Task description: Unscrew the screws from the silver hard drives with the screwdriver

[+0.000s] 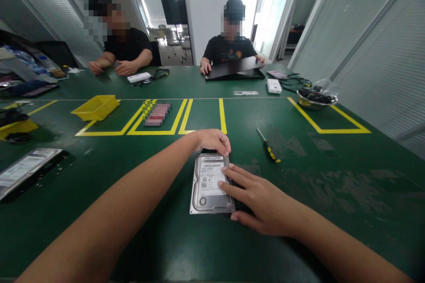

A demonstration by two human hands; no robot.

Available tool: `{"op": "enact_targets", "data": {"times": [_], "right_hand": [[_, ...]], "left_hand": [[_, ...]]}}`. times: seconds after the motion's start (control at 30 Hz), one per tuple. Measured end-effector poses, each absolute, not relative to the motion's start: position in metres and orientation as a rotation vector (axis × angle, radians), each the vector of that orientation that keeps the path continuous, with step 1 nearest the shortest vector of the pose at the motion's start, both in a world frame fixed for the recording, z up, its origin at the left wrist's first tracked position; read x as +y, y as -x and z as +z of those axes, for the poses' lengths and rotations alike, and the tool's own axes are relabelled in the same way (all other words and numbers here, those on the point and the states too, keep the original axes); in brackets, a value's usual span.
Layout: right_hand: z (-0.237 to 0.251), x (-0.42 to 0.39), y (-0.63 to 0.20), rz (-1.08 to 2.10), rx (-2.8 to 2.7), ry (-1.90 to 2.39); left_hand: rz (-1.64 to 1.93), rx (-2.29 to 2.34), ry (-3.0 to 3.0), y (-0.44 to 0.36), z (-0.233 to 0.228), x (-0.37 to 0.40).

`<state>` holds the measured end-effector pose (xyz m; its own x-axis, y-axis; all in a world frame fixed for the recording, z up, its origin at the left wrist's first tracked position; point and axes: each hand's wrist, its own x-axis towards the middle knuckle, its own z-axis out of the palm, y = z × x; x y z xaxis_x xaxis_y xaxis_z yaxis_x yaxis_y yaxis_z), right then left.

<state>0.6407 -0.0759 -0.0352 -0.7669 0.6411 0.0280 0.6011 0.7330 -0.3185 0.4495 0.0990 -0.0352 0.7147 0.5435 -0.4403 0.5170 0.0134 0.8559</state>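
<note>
A silver hard drive (210, 201) with a white label lies flat on the green table in front of me. At its far right corner my left hand (214, 140) is bent over with fingers closed; what they pinch, if anything, is too small to make out. Spread fingers of my right hand (255, 196) rest on the drive's label, and the thumb touches its near right corner; this hand is open. To the right lies a screwdriver (269, 147) with a black and yellow handle, apart from both hands.
Yellow tape marks the table (332, 212). A yellow bin (96, 108) and a blurred pink item (158, 114) lie left of centre. A metal bowl (317, 101) of cables stands right. At left lies a larger silver-topped device (29, 170). Across, a person holds a black panel (234, 69); another sits left.
</note>
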Motion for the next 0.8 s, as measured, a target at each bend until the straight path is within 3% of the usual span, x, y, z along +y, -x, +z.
{"op": "enact_targets", "data": {"times": [0.47, 0.8], "right_hand": [[-0.039, -0.077, -0.641, 0.413, -2.810, 1.010], [-0.043, -0.074, -0.644, 0.333, -2.732, 0.914]], "left_hand": [[0.040, 0.936, -1.670, -0.443, -0.031, 0.091], [0.384, 1.287, -2.590, -0.424, -0.022, 0.018]]}}
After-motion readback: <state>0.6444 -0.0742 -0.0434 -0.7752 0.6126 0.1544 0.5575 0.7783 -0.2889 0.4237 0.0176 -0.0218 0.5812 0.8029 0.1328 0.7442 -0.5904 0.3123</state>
